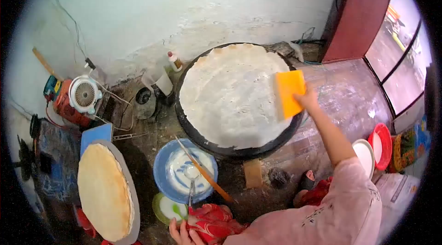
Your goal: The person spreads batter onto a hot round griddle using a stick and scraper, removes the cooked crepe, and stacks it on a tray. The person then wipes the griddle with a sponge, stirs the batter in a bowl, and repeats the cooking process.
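Note:
My right hand [307, 100] grips a flat orange scraper [291, 92] by its edge. The scraper rests at the right side of a wide round sheet of white batter [230, 98], which covers most of a large black griddle [184, 125]. At the bottom, my left hand [184, 235] lies by my red-clad knee, its fingers apart and holding nothing that shows. Near it stand a small green bowl [161, 208] of white liquid and a blue basin [161, 171] with batter, a ladle [192, 190] and a wooden stick [202, 169].
A stack of round flatbreads [103, 190] lies at left on a round board. Behind it are a blower [85, 93] with cables and a blue panel [95, 137]. A small bottle [174, 61] stands by the wall. Red [384, 146] and white bowls [363, 155] sit at right.

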The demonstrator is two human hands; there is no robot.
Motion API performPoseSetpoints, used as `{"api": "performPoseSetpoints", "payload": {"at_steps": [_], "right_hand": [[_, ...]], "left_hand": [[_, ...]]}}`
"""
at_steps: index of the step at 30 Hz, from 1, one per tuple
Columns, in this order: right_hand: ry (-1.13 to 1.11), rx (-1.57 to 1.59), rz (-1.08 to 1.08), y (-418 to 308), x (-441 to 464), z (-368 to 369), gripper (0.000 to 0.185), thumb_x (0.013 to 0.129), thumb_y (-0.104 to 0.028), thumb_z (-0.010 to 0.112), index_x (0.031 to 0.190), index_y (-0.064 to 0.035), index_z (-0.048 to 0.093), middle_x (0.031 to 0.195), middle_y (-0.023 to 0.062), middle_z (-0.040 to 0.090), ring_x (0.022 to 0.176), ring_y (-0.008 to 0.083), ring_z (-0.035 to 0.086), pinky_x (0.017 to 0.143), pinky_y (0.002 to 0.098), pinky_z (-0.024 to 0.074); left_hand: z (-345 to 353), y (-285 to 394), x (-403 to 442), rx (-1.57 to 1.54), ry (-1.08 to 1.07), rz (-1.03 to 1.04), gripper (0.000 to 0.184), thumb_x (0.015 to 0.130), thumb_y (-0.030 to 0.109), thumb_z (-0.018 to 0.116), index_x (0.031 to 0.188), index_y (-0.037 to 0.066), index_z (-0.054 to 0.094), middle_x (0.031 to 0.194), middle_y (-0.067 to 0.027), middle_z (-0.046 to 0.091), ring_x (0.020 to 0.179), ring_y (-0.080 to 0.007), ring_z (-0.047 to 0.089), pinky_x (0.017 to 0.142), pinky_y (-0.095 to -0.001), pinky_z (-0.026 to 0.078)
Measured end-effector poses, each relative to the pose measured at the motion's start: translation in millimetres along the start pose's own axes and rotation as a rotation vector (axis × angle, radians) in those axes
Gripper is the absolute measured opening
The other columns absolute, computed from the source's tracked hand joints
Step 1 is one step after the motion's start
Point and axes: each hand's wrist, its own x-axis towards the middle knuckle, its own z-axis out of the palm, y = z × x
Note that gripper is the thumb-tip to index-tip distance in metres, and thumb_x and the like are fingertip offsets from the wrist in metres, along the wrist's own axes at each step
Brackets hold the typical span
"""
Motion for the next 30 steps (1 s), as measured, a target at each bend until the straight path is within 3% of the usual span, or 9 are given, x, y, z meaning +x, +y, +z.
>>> {"api": "performPoseSetpoints", "payload": {"at_steps": [2, 7, 9, 11, 19, 21, 23, 27, 30], "right_hand": [[0.073, 0.098, 0.096, 44, 27, -28, 0.061, 0.064, -0.02, 0.074, 0.115, 0.0014, 0.048, 0.103, 0.0172, 0.06, 0.096, 0.0257, 0.059, 0.081, 0.0348, 0.0479], [0.177, -0.345, 0.19, 45, -10, -39, 0.05, 0.064, -0.014, 0.068, 0.11, -0.0009, 0.051, 0.095, 0.0177, 0.063, 0.09, 0.0311, 0.061, 0.08, 0.0385, 0.0471], [0.089, -0.25, 0.108, 32, -34, -42, 0.048, 0.064, -0.017, 0.068, 0.108, -0.0015, 0.053, 0.095, 0.0176, 0.062, 0.09, 0.0317, 0.06, 0.08, 0.0394, 0.0465], [0.177, -0.331, 0.174, 29, -41, -48, 0.049, 0.064, -0.018, 0.069, 0.107, -0.002, 0.053, 0.096, 0.018, 0.062, 0.092, 0.032, 0.059, 0.08, 0.0393, 0.0465], [0.085, -0.035, 0.15, 29, -191, 35, 0.057, 0.067, -0.025, 0.071, 0.116, -0.008, 0.049, 0.1, 0.0174, 0.061, 0.093, 0.0327, 0.059, 0.079, 0.0405, 0.0475], [0.042, -0.001, -0.098, -11, -251, 49, 0.057, 0.068, -0.025, 0.071, 0.118, -0.0081, 0.048, 0.098, 0.0184, 0.061, 0.09, 0.0346, 0.059, 0.077, 0.0413, 0.0475], [-0.28, -0.013, -0.048, -31, -287, 57, 0.05, 0.07, -0.026, 0.07, 0.112, -0.0081, 0.051, 0.098, 0.0164, 0.061, 0.089, 0.0362, 0.058, 0.075, 0.0414, 0.0473], [-0.462, -0.203, -0.136, -68, -286, 35, 0.041, 0.066, -0.017, 0.071, 0.104, -0.0095, 0.056, 0.09, 0.01, 0.061, 0.082, 0.0319, 0.058, 0.071, 0.0369, 0.0476], [-0.22, -0.444, -0.907, -69, -257, 14, 0.03, 0.064, -0.017, 0.06, 0.093, -0.0147, 0.056, 0.075, 0.0031, 0.054, 0.067, 0.0234, 0.053, 0.057, 0.0372, 0.0437]], "left_hand": [[3, -8, -7, -0.011, 0.023, 0.031, 0.032, 0.092, 0.022, 0.043, 0.109, -0.002, 0.055, 0.125, -0.0229, 0.041, 0.113, -0.0398, 0.04, 0.093, -0.0465, 0.032], [4, -8, -13, -0.055, 0.059, 0.037, 0.032, 0.092, 0.022, 0.044, 0.109, -0.002, 0.055, 0.127, -0.0232, 0.039, 0.115, -0.0402, 0.038, 0.095, -0.0461, 0.03], [1, -2, -13, -0.007, 0.174, 0.118, 0.028, 0.089, 0.023, 0.05, 0.101, -0.001, 0.058, 0.109, -0.0209, 0.051, 0.099, -0.0354, 0.05, 0.083, -0.0444, 0.039], [4, -10, -20, -0.07, -0.003, -0.039, 0.033, 0.089, 0.019, 0.045, 0.109, -0.007, 0.051, 0.129, -0.0217, 0.036, 0.115, -0.0378, 0.036, 0.092, -0.0461, 0.032], [17, -13, -29, -0.163, 0.02, 0.021, 0.035, 0.091, 0.019, 0.04, 0.109, -0.009, 0.052, 0.131, -0.0201, 0.034, 0.118, -0.0355, 0.034, 0.094, -0.0432, 0.031], [14, -4, -25, -0.186, 0.006, 0.027, 0.035, 0.091, 0.019, 0.04, 0.108, -0.009, 0.052, 0.13, -0.0209, 0.036, 0.118, -0.0361, 0.035, 0.094, -0.0441, 0.031], [18, -5, -27, -0.18, 0.025, 0.092, 0.035, 0.089, 0.018, 0.042, 0.108, -0.008, 0.052, 0.127, -0.0219, 0.038, 0.116, -0.0376, 0.037, 0.095, -0.0448, 0.031], [19, -5, -29, -0.318, 0.041, 0.108, 0.034, 0.085, 0.016, 0.046, 0.109, -0.007, 0.052, 0.125, -0.0235, 0.039, 0.114, -0.0394, 0.038, 0.095, -0.045, 0.03], [21, -8, -31, -0.374, 0.055, 0.082, 0.033, 0.085, 0.015, 0.046, 0.109, -0.007, 0.052, 0.126, -0.0225, 0.039, 0.115, -0.0372, 0.038, 0.096, -0.0428, 0.03]]}}
